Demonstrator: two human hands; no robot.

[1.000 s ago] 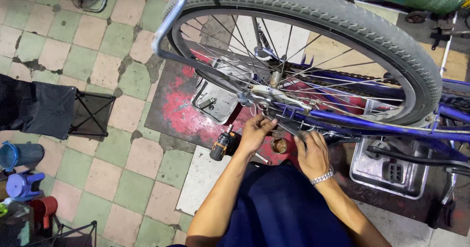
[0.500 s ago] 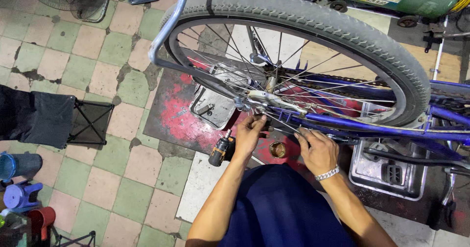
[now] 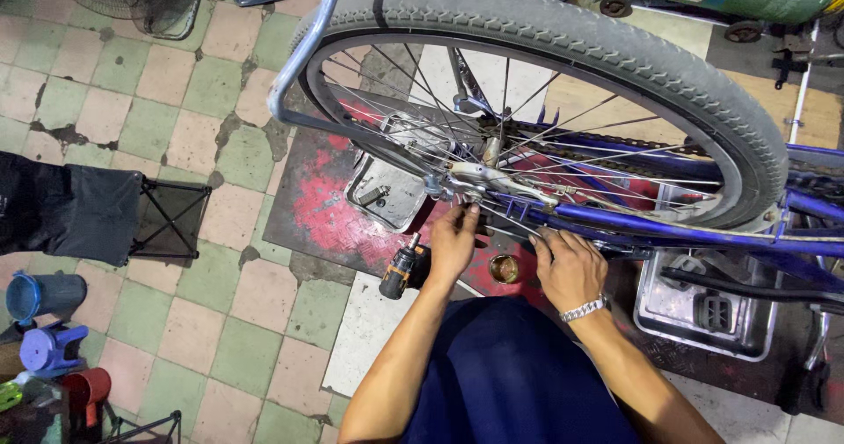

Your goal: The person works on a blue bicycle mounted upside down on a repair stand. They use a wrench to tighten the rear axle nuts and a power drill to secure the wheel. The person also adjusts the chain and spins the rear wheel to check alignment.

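The left hand [image 3: 453,240] pinches at the hub [image 3: 475,178] of the bicycle wheel [image 3: 563,40], fingertips pressed together just under the axle. The right hand [image 3: 570,266] curls loosely against the blue frame tube [image 3: 668,231] beside it. A cordless drill [image 3: 403,268] and a small brass cup [image 3: 505,268] lie on the floor just below the hands

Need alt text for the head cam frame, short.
Seen from above, a person's left hand and right hand work at the hub of a blue bicycle's rear wheel. A cordless drill and a small brass cup lie on the floor below.
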